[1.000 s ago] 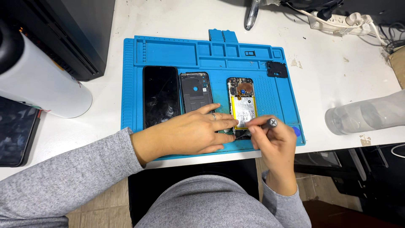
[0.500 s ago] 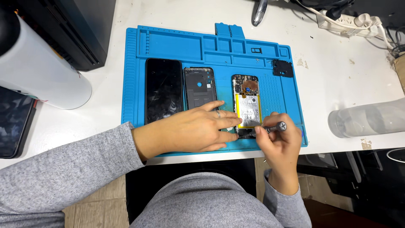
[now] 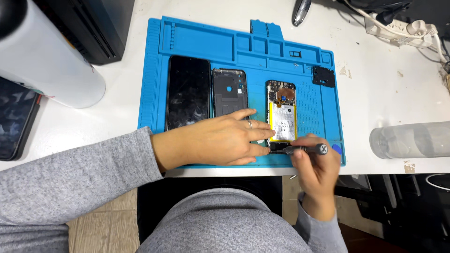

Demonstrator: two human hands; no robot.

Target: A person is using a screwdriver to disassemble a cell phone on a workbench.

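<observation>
An opened phone (image 3: 281, 112) with a yellow-white battery lies on the blue work mat (image 3: 197, 44). My left hand (image 3: 220, 139) rests flat on the mat, fingertips pressing the phone's lower left edge. My right hand (image 3: 316, 171) grips a dark screwdriver (image 3: 304, 150), its tip lying sideways at the phone's bottom end. Left of the phone sit a dark inner back cover (image 3: 229, 91) and a black screen panel (image 3: 189, 92).
A small black part (image 3: 323, 76) lies on the mat's right side. A white cylinder (image 3: 47, 61) stands at the left, a clear plastic bottle (image 3: 410, 139) lies at the right, and a power strip with cables (image 3: 403, 28) is at the back right.
My right hand has turned the screwdriver to lie more level at the phone's bottom edge. My left hand stays on the phone. The view shifted slightly.
</observation>
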